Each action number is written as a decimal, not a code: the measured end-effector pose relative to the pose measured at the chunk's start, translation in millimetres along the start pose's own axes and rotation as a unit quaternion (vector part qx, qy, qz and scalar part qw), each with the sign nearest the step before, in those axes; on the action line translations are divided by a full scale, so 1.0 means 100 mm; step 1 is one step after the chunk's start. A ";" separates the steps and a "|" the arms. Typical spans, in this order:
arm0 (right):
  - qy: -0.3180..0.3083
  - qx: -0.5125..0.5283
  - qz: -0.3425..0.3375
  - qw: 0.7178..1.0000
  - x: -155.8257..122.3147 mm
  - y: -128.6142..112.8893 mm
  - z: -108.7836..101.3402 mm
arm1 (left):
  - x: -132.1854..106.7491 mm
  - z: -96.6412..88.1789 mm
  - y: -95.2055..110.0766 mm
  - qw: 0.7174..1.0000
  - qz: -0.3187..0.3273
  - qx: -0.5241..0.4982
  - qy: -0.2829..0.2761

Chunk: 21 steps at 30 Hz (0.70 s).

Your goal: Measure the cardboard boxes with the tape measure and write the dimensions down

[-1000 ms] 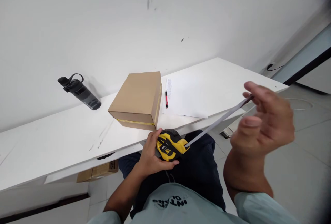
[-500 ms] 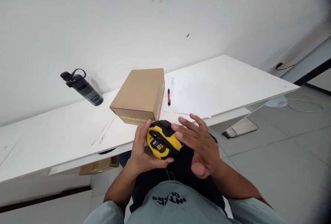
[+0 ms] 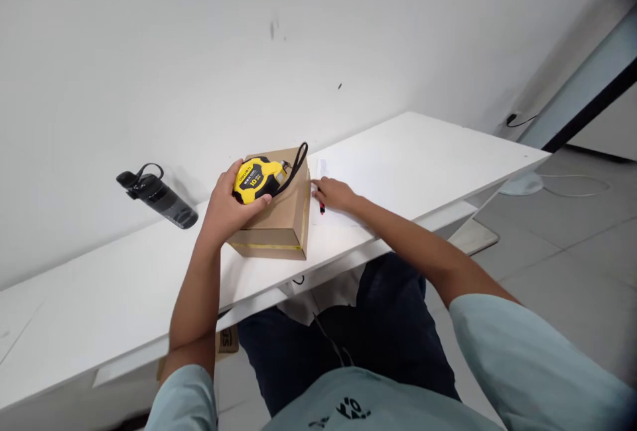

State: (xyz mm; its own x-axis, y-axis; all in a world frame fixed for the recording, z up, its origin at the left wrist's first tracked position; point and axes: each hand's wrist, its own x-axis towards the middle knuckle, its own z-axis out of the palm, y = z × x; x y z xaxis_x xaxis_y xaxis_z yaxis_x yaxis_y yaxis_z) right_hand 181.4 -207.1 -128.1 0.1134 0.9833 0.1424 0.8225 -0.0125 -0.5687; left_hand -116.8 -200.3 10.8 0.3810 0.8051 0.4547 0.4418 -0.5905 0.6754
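My left hand (image 3: 225,205) is wrapped round a yellow and black tape measure (image 3: 253,180) marked 10, over the top of a brown cardboard box (image 3: 279,213). A black wrist strap (image 3: 298,167) loops up from its right end. My right hand (image 3: 334,193) rests low over the paper at the box's right side, index finger stretched toward the box's edge. Whether the fingertip touches the box is hard to make out. Partly hidden beneath that hand lies a red and black pen (image 3: 322,207). A yellow strip (image 3: 263,245) runs round the lower part of the box.
A dark water bottle (image 3: 159,197) stands to the left by the wall. Under my right arm a sheet of paper (image 3: 326,167) lies on the white table (image 3: 423,166). Below the table, another carton (image 3: 227,339) shows, and a cable (image 3: 577,182) trails over the floor at right.
My left hand has carried the tape measure forward and up from near my lap to over the box. My right hand has left the tape measure and reached forward beside the box, over the pen.
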 end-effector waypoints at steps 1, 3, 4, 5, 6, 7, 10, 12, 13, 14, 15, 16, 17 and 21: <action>-0.005 -0.008 -0.003 1.000 0.06 0.02 0.05 | 0.10 0.03 -0.02 1.000 -0.017 0.015 0.000; -0.006 -0.022 -0.007 1.000 0.13 0.06 0.15 | 0.22 0.07 -0.06 0.998 -0.042 0.045 0.000; -0.006 -0.028 -0.007 1.000 0.16 0.09 0.19 | 0.24 0.08 -0.07 0.997 -0.053 0.059 -0.005; -0.006 -0.032 -0.008 0.999 0.18 0.12 0.21 | 0.25 0.07 -0.07 0.995 -0.066 0.075 -0.014; -0.009 -0.035 -0.009 0.999 0.21 0.15 0.23 | 0.25 0.06 -0.07 0.992 -0.078 0.093 -0.026; -0.012 -0.035 -0.010 0.999 0.24 0.18 0.25 | 0.25 0.05 -0.06 0.989 -0.088 0.113 -0.041; -0.017 -0.026 -0.014 0.999 0.38 0.26 0.28 | 0.26 0.02 -0.06 0.978 -0.109 0.159 -0.086; -0.010 -0.013 -0.010 1.000 0.46 0.29 0.30 | 0.31 0.01 -0.07 0.973 -0.120 0.166 -0.107; -0.002 -0.005 -0.005 1.000 0.49 0.32 0.31 | 0.34 0.01 -0.09 0.972 -0.125 0.164 -0.115; 0.007 0.005 0.000 1.000 0.52 0.34 0.31 | 0.37 0.01 -0.11 0.971 -0.129 0.161 -0.120; 0.018 0.017 0.004 1.000 0.53 0.37 0.32 | 0.39 0.01 -0.14 0.971 -0.129 0.159 -0.121; 0.031 0.032 0.007 0.999 0.53 0.41 0.32 | 0.41 0.00 -0.16 0.972 -0.123 0.159 -0.118; 0.046 0.049 0.009 0.998 0.53 0.44 0.32 | 0.42 -0.01 -0.20 0.974 -0.114 0.161 -0.115; 0.116 0.133 0.008 0.984 0.47 0.52 0.30 | 0.42 -0.08 -0.33 0.972 -0.075 0.204 -0.093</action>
State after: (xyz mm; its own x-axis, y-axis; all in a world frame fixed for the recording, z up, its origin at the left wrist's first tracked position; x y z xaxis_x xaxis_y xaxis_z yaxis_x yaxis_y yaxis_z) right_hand 212.4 -156.4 -175.7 0.2739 0.9151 0.2959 0.6483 0.0516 -0.7596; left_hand -122.0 -146.4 12.4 0.4116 0.8817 0.2306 0.7743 -0.4718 0.4217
